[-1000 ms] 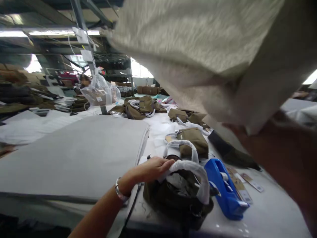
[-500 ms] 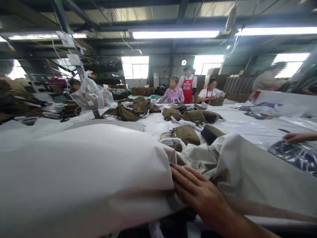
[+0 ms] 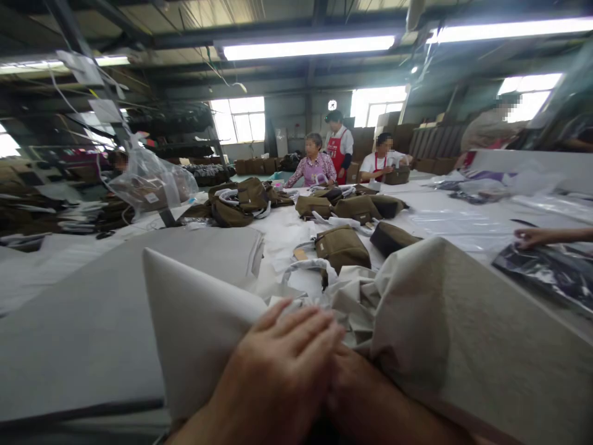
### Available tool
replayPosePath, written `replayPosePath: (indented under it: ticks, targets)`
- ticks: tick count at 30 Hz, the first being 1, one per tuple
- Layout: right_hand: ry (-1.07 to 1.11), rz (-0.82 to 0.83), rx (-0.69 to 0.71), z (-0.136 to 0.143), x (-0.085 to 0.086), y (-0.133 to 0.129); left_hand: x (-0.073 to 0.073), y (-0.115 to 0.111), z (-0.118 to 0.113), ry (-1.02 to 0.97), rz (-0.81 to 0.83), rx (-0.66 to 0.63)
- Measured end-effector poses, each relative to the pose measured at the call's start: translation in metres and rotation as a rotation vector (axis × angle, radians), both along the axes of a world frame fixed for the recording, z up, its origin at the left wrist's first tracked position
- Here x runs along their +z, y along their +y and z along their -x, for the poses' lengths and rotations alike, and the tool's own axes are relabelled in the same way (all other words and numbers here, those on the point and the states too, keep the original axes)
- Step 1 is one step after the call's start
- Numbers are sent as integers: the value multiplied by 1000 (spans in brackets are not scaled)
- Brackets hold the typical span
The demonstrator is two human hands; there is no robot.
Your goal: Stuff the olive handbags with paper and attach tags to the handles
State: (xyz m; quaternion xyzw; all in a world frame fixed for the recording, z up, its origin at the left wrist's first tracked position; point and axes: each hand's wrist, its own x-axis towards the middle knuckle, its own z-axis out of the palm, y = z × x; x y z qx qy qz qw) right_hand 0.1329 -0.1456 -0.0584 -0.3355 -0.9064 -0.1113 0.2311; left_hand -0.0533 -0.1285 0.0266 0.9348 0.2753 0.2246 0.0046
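Note:
A large grey-white sheet [image 3: 417,309], paper or plastic-like, is bunched in front of me, with creased folds at the middle and a pointed flap [image 3: 189,309] standing up on the left. My left hand [image 3: 287,352] is closed over the gathered part, fingers pressed together and slightly blurred. Up against it from the right comes my right hand [image 3: 354,377]; its fingers are hidden behind the left hand. Just beyond the gather lie an olive-brown bag [image 3: 343,247] and a white-wrapped handle [image 3: 310,264].
More olive bags [image 3: 243,203] lie across the white table [image 3: 435,213]. Flat grey sheets [image 3: 92,321] are stacked at left, near a post with a hanging plastic bag [image 3: 152,179]. A co-worker's hand [image 3: 532,238] touches a plastic-wrapped dark item [image 3: 546,269] at right. Several people work farther back.
My left hand has come into view and closed on the sheet beside my right hand. The sheet's left part has been drawn inward, uncovering the flat grey stack. The view has shifted slightly.

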Motion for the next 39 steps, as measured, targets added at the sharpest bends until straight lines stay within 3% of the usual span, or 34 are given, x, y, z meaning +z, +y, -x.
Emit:
replayPosePath:
  ticks: [2, 4, 8, 11, 14, 17, 19, 21, 24, 28, 31, 33, 36, 39]
  targets:
    - [-5, -25, 46, -10, 2, -8, 4, 13, -4, 206, 30, 218]
    - [35, -29, 83, -22, -1, -14, -3, 16, 2, 365, 144, 319]
    - [52, 125, 37, -34, -10, -20, -17, 1, 23, 447, 432, 279]
    - [-49, 242, -10, -29, -12, -17, -7, 0, 24, 489, 557, 303]
    - [-94, 267, -37, -20, -11, -11, 6, 18, 9, 549, 416, 391]
    - [-117, 272, -53, -15, -13, -7, 7, 43, -4, 524, 133, 273]
    - [-121, 277, -41, -14, -17, -7, 2, 54, -6, 532, 44, 227]
    - [-112, 277, -37, -15, -24, -8, -4, 54, -2, 584, 81, 321]
    - [-89, 287, -80, -18, -37, -10, -6, 37, 14, 622, 133, 466]
    - [-67, 281, -120, -24, -54, -9, -1, 13, 40, 365, 60, 438]
    - [-17, 230, -100, -25, -67, -8, -2, 17, 55, 252, 244, 607]
    - [11, 208, -105, -23, -76, -9, -10, 32, 62, 289, 498, 677]
    - [5, 204, -96, -21, -85, -9, -39, 60, 67, 316, 830, 597]
    - [-26, 197, -53, -22, -80, -9, -79, 82, 66, 282, 873, 599]
